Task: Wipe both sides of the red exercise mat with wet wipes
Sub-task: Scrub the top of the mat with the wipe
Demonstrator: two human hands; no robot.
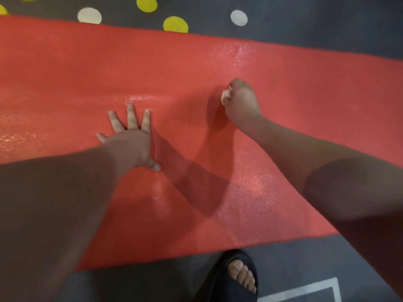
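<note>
Head view: red mat [218, 62] glistening wet, on grey dotted floor [327, 22].

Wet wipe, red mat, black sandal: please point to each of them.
wet wipe [225, 97]: head view, on its visible white wad.
red mat [65, 68]: head view, on bare surface, upper left.
black sandal [214, 280]: head view, on its strap.

I see a dark grey floor [327, 25] with yellow dots [175, 24] and white dots [239, 17] along the far side. Nearest me, a black open-toed sandal [224, 284] with bare toes [242, 275] showing stands just beside a white corner line [316, 287].
</note>
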